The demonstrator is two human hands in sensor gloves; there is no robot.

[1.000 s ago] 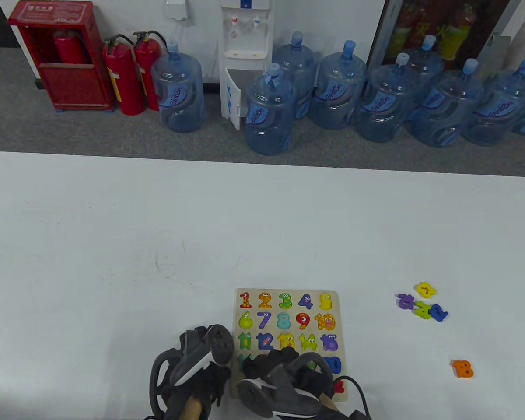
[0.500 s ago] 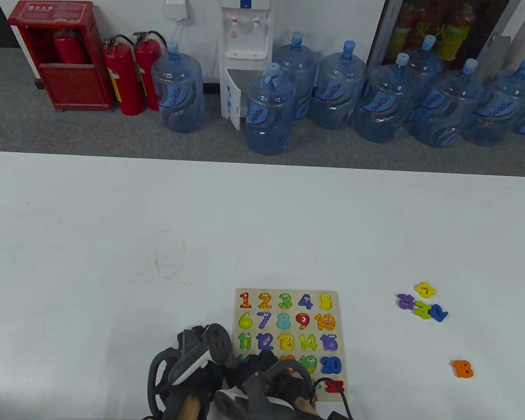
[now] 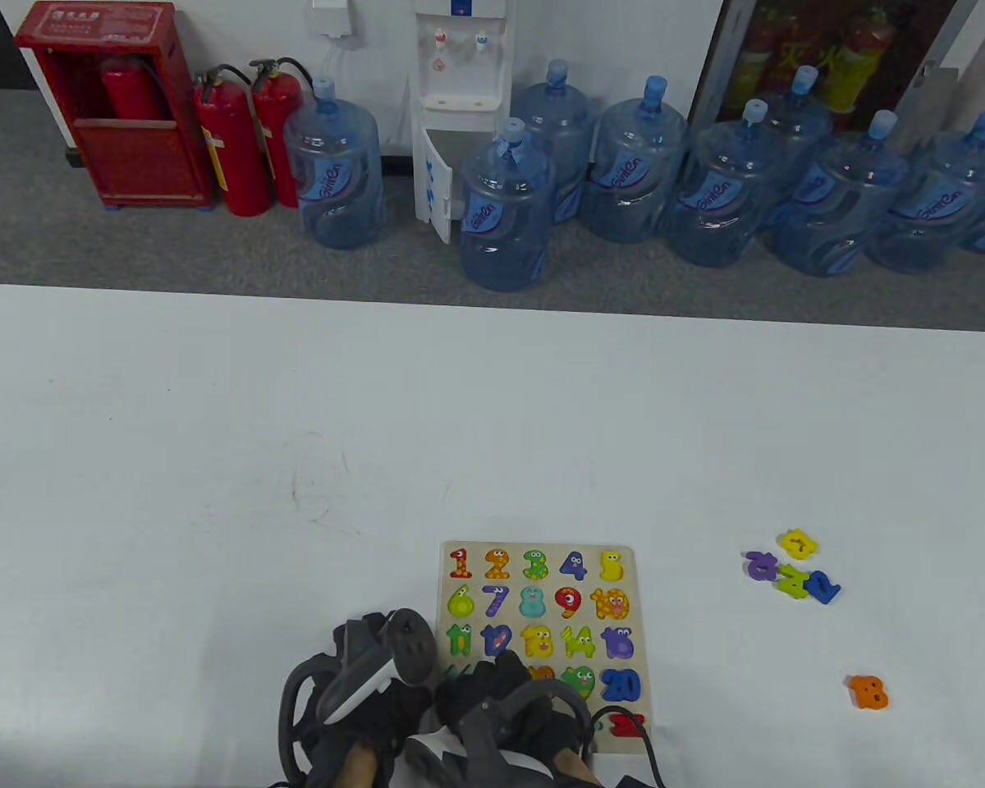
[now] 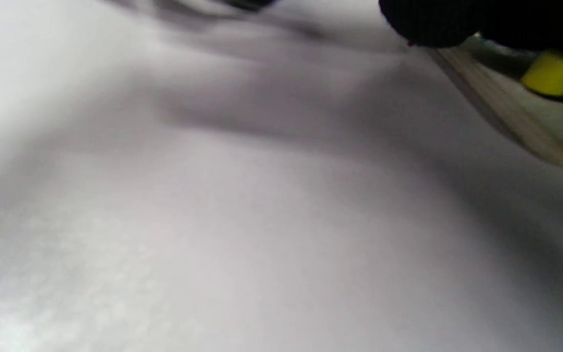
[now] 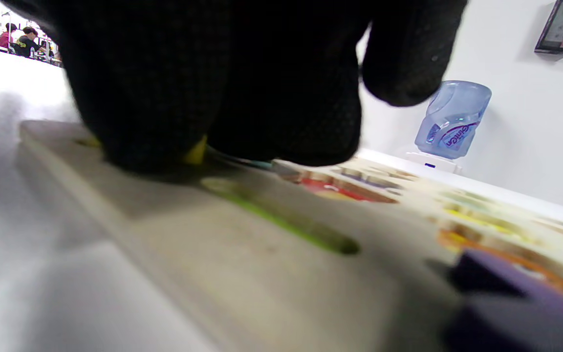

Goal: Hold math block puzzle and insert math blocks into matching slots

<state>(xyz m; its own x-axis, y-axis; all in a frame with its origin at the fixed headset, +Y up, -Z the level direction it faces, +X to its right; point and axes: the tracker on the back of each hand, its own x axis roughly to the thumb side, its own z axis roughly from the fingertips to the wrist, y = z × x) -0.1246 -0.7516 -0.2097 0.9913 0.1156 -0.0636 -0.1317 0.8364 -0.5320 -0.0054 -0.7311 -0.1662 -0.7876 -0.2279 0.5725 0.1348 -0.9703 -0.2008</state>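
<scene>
The wooden number puzzle board (image 3: 640,624) lies flat near the table's front edge, most of its slots filled with coloured numbers. My left hand (image 3: 377,681) lies at the board's left edge; in the left wrist view a gloved fingertip (image 4: 438,24) touches the board's rim (image 4: 506,117). My right hand (image 3: 501,698) covers the board's lower left part. In the right wrist view its fingers (image 5: 164,98) press a yellow block (image 5: 194,151) down on the board (image 5: 188,244), beside an empty green-floored slot (image 5: 281,222). Which slot the block sits over is hidden.
Loose number blocks lie on the table to the right: yellow (image 3: 798,543), purple (image 3: 761,566), green (image 3: 792,583), blue (image 3: 823,588), and an orange one (image 3: 868,692) farther front. Water bottles and fire extinguishers stand on the floor beyond the table's far edge.
My right hand has moved left over the board's bottom rows, uncovering the green block and the blue 20. My left hand has stayed at the board's left edge.
</scene>
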